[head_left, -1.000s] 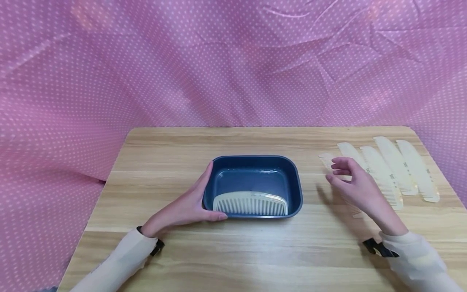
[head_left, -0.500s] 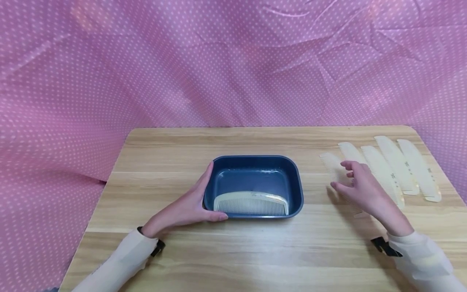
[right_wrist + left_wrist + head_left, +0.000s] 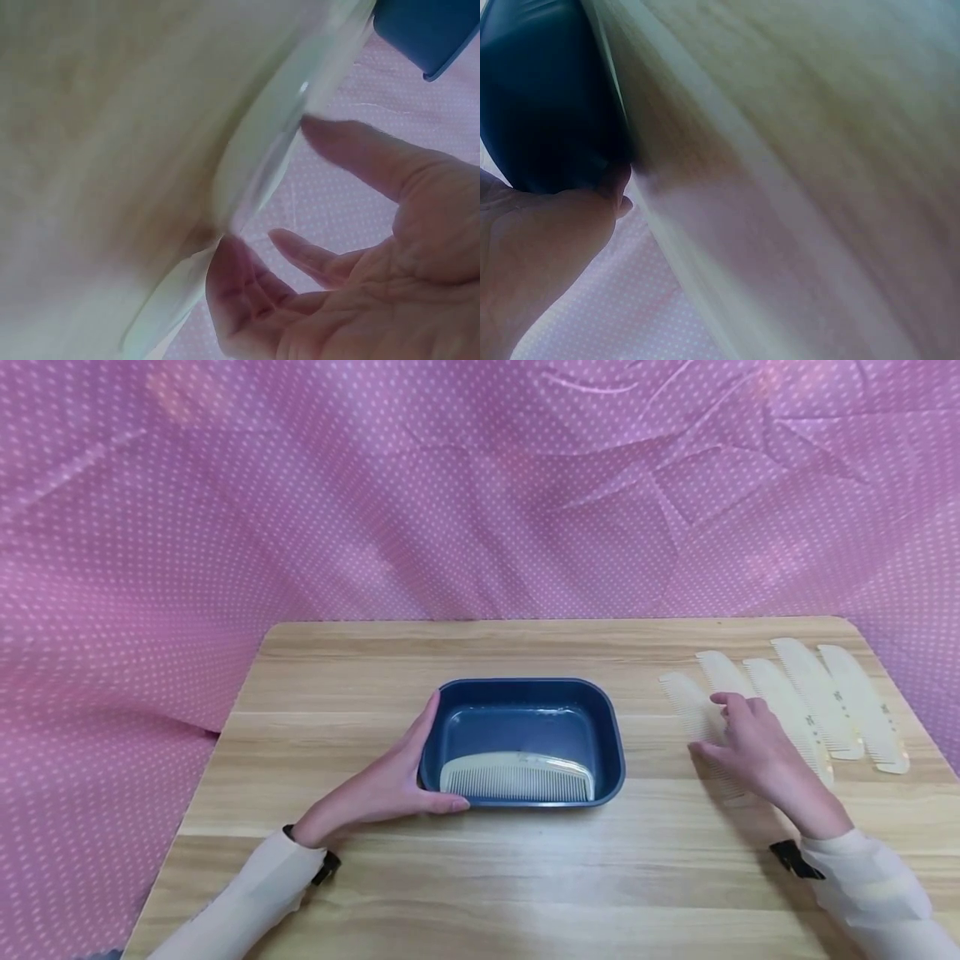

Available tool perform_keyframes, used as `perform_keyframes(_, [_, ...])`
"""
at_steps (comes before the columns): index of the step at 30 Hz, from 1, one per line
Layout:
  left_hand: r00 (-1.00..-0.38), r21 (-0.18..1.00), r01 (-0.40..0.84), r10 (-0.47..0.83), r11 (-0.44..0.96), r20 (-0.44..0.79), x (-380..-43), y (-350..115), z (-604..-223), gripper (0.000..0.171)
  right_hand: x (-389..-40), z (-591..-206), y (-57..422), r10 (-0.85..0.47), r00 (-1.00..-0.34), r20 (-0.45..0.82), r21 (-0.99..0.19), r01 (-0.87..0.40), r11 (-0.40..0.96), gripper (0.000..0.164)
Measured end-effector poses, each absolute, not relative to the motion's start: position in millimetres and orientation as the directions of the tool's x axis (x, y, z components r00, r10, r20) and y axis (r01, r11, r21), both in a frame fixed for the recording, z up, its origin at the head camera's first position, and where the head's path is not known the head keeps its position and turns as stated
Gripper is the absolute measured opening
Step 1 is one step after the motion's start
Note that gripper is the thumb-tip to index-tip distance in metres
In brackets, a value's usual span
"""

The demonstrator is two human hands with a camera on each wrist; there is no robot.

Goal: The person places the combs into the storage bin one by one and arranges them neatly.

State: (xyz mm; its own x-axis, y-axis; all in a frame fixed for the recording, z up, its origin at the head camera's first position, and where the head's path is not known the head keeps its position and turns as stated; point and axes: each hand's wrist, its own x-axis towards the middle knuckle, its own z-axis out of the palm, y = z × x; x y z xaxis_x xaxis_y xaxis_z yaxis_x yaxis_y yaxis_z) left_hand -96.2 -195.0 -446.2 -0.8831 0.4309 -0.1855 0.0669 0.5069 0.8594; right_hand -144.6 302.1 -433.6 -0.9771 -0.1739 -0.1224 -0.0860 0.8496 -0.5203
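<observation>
My left hand grips the dark blue plastic basin at its left end, the thumb along the front rim. Inside the basin, a pale cream comb lies along the front wall. My right hand reaches over the leftmost comb on the table, its thumb at the toothed edge and its fingers toward the spine side. In the right wrist view, thumb and bent fingers stand apart, tips right at the edges of the comb. That comb lies flat; its middle is partly hidden by the hand.
Several more pale combs lie slanted in a row at the right, among them one at the back and one at the far right. The wooden table ends at a pink dotted cloth.
My right hand has moved slightly right and lower over the leftmost comb, its fingers coming down around it. The left hand and the basin have stayed in place.
</observation>
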Motion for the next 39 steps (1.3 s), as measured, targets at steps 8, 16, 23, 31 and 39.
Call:
perform_keyframes(8, [-0.882, 0.86, 0.09, 0.442, 0.502, -0.165, -96, -195, -445, 0.144, -149, -431, 303, -0.182, -0.956, -0.23, -0.516, -0.038, 0.856, 0.098])
perform_keyframes(16, [-0.877, 0.873, 0.098, 0.456, 0.478, -0.152, -101, -191, -446, 0.143, -150, -430, 302, -0.276, -0.943, -0.184, -0.56, -0.13, 0.818, 0.087])
perform_keyframes(23, [-0.879, 0.859, 0.071, 0.439, 0.507, -0.186, -97, -194, -444, 0.144, -154, -433, 298, -0.35, -0.93, -0.11, -0.649, -0.2, 0.734, 0.065])
perform_keyframes(31, [-0.88, 0.86, 0.078, 0.441, 0.504, -0.178, -97, -193, -444, 0.144, -155, -435, 294, -0.313, -0.937, -0.155, -0.793, -0.071, 0.605, 0.057])
perform_keyframes(39, [-0.885, 0.853, 0.071, 0.427, 0.517, -0.185, -96, -193, -443, 0.145, -158, -432, 289, -0.271, -0.951, -0.15, -0.887, 0.008, 0.462, 0.057])
